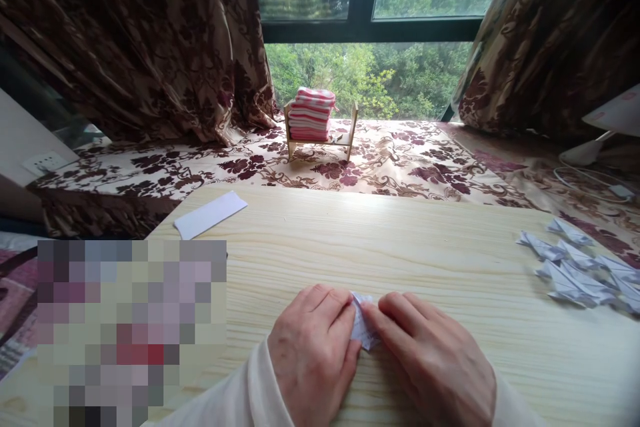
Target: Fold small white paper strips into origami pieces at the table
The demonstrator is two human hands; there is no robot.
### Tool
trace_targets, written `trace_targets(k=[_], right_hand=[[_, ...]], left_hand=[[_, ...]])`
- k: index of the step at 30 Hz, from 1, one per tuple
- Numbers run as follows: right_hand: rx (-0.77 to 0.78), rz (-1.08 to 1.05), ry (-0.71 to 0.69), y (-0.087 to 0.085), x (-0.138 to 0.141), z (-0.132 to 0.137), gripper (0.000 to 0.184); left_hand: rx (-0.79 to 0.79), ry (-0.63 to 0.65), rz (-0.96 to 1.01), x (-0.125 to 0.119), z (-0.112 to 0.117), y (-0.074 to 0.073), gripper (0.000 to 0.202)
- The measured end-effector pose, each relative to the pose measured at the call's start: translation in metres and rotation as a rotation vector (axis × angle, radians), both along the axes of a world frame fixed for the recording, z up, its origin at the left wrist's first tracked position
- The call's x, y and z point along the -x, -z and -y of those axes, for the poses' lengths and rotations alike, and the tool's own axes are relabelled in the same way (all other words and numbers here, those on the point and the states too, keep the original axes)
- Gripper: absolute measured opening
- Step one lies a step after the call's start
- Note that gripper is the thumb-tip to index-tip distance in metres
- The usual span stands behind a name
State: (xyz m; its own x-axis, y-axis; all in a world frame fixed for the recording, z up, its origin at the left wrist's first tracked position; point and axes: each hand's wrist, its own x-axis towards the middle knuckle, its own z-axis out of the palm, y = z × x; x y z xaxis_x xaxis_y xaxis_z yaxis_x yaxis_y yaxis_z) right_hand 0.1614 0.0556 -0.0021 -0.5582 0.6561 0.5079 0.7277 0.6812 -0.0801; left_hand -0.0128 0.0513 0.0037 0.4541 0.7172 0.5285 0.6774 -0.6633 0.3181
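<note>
A small folded piece of white paper [364, 328] with faint marks lies on the wooden table between my two hands. My left hand [317, 347] rests on its left side, fingers closed on the edge. From the right, my right hand [425, 353] presses its fingers against the paper's other side. The fingers of both hands cover much of the paper, so its whole shape is hidden.
Several folded white paper pieces [580, 273] lie at the table's right edge. A strip of white paper [211, 215] lies at the back left. Beyond the table [425, 233], a small wooden stand [353, 132] with folded striped cloths [311, 117] stands on the patterned window seat. The lower left is pixelated.
</note>
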Motion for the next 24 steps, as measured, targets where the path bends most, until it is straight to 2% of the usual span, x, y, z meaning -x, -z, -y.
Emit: trace_targets(k=[10, 17, 24], right_hand=[[-0.018, 0.063, -0.024, -0.013, 0.006, 0.003, 0.033], [-0.034, 0.073, -0.002, -0.011, 0.007, 0.004, 0.032], [-0.027, 0.082, -0.01, -0.009, 0.005, 0.006, 0.031]], left_hand=[[0.075, -0.011, -0.02, 0.0, 0.001, -0.003, 0.023], [0.13, -0.002, -0.132, -0.001, 0.001, -0.007, 0.029], [0.089, -0.016, -0.193, -0.002, 0.001, -0.007, 0.028]])
